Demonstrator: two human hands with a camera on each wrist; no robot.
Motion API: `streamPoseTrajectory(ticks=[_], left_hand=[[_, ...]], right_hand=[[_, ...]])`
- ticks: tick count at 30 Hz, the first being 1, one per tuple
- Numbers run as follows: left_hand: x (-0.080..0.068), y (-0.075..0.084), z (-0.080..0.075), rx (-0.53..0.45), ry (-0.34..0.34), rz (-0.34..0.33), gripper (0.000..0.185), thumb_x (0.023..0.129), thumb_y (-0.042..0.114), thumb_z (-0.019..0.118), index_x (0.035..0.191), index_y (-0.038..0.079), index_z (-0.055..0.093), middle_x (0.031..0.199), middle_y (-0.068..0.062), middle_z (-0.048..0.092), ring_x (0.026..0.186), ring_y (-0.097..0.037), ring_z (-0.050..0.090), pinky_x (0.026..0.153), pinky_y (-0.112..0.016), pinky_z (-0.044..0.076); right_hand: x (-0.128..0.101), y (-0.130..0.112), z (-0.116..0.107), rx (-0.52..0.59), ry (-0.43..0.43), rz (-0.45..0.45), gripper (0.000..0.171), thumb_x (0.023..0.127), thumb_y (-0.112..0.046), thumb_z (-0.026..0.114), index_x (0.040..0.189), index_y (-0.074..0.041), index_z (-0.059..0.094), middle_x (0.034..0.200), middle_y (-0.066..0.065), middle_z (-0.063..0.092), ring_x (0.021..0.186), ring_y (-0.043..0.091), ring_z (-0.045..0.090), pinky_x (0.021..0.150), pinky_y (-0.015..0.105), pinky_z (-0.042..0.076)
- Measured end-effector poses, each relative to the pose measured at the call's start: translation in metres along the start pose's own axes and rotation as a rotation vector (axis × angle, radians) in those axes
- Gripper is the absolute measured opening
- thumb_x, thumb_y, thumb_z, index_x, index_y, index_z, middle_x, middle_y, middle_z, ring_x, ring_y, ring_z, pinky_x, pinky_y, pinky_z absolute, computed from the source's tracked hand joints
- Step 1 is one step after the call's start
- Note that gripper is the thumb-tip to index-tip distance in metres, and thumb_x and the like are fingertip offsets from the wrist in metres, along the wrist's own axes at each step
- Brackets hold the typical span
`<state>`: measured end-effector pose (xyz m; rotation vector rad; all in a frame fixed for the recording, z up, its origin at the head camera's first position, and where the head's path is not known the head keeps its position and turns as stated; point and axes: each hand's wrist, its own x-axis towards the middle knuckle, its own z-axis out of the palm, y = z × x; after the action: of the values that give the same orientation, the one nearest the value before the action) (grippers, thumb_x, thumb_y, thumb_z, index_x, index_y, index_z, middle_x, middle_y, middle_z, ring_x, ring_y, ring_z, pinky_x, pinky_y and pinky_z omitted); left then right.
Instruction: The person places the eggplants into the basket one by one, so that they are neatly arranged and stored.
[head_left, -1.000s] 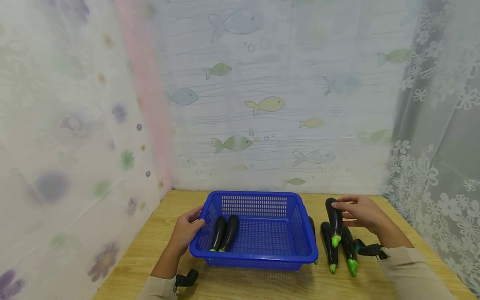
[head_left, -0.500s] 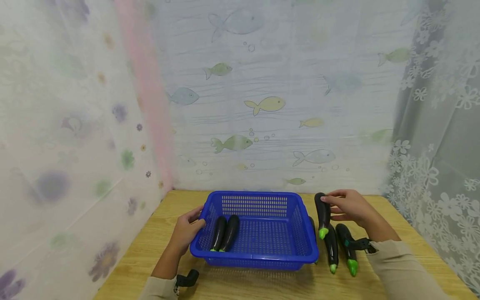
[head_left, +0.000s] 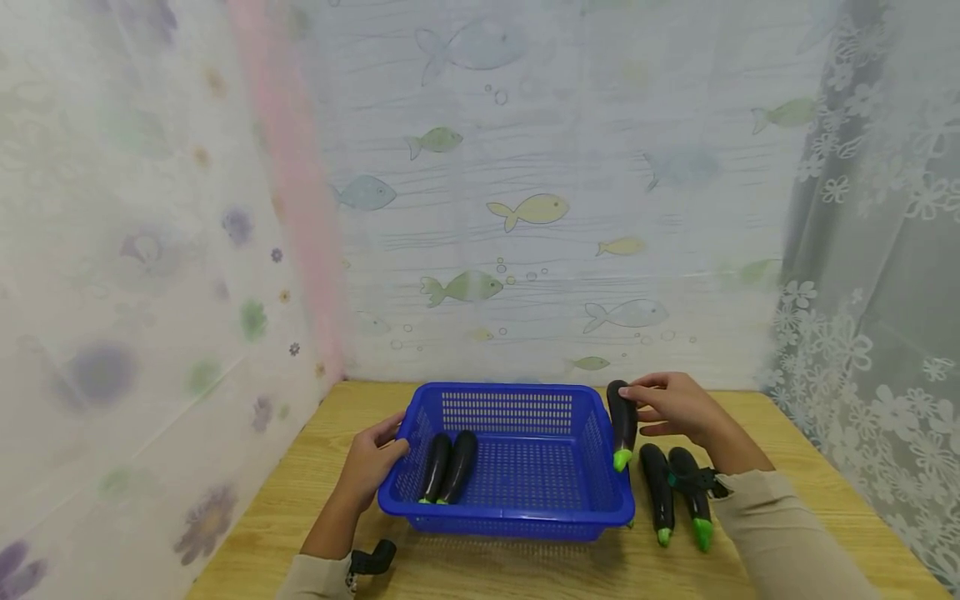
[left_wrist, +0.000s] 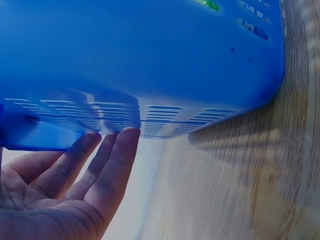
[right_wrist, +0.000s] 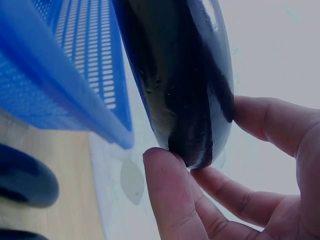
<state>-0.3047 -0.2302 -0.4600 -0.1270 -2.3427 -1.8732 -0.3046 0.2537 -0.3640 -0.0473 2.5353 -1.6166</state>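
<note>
My right hand (head_left: 673,410) pinches a dark purple eggplant (head_left: 622,425) near its upper end, its green stem end pointing down. In the head view this eggplant overlaps the right rim of the blue plastic basket (head_left: 502,512). Up close in the right wrist view, thumb and fingertips press on the blunt end of the eggplant (right_wrist: 180,80). My left hand (head_left: 373,457) holds the basket's left side, thumb over the rim. Seen from the left wrist, the fingers (left_wrist: 112,170) lie against the slotted outer wall. Two eggplants (head_left: 448,468) lie side by side inside the basket at left.
Two more eggplants (head_left: 658,496) lie on the wooden table (head_left: 300,508) to the right of the basket, under my right forearm. Another green stem tip (head_left: 631,522) shows beside the basket's right wall. A fish-print curtain (head_left: 540,250) hangs behind the table.
My right hand has moved left with the eggplant, from above the others on the table to the basket's right rim. The left hand and the basket have stayed in place.
</note>
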Motion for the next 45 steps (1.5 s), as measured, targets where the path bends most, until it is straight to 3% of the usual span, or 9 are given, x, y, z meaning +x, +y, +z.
streamPoseTrajectory(ticks=[6,11,18,28,45], left_hand=[[-0.002,0.001,-0.001,-0.015,-0.010,0.004,0.059,0.093,0.011,0.067,0.150,0.010,0.055,0.142,-0.023,0.062,0.121,-0.038,0.067,0.093,-0.051,0.059],[-0.001,-0.001,-0.001,-0.008,-0.004,0.004,0.058,0.093,0.011,0.067,0.150,0.010,0.056,0.142,-0.022,0.063,0.122,-0.038,0.066,0.094,-0.052,0.059],[0.002,-0.003,-0.001,-0.002,0.006,-0.003,0.058,0.092,0.011,0.067,0.149,0.011,0.057,0.143,-0.020,0.063,0.123,-0.037,0.066,0.096,-0.051,0.058],[0.000,-0.002,0.000,-0.005,0.003,-0.004,0.057,0.093,0.010,0.067,0.149,0.012,0.057,0.140,-0.019,0.065,0.118,-0.035,0.068,0.093,-0.050,0.060],[0.000,0.000,-0.001,0.004,0.002,0.001,0.058,0.093,0.011,0.067,0.150,0.011,0.056,0.139,-0.021,0.065,0.118,-0.036,0.069,0.092,-0.050,0.060]], right_hand=[[0.003,-0.009,0.010,-0.008,-0.014,-0.017,0.069,0.098,-0.041,0.069,0.144,0.007,0.050,0.130,0.025,0.064,0.107,0.032,0.073,0.083,0.046,0.063],[0.008,-0.013,0.018,0.022,-0.020,-0.015,0.068,0.096,-0.038,0.071,0.143,0.007,0.051,0.123,0.022,0.068,0.100,0.029,0.075,0.084,0.049,0.062],[0.015,-0.017,0.030,0.026,-0.034,-0.010,0.066,0.096,-0.036,0.072,0.142,0.006,0.052,0.128,0.025,0.064,0.107,0.034,0.073,0.086,0.049,0.062],[0.024,-0.023,0.053,0.045,-0.060,-0.016,0.063,0.095,-0.034,0.074,0.140,0.005,0.054,0.126,0.026,0.061,0.094,0.025,0.075,0.083,0.047,0.063],[0.039,-0.030,0.090,0.118,-0.089,0.000,0.054,0.094,-0.027,0.074,0.135,0.004,0.058,0.123,0.026,0.063,0.096,0.031,0.076,0.086,0.053,0.062]])
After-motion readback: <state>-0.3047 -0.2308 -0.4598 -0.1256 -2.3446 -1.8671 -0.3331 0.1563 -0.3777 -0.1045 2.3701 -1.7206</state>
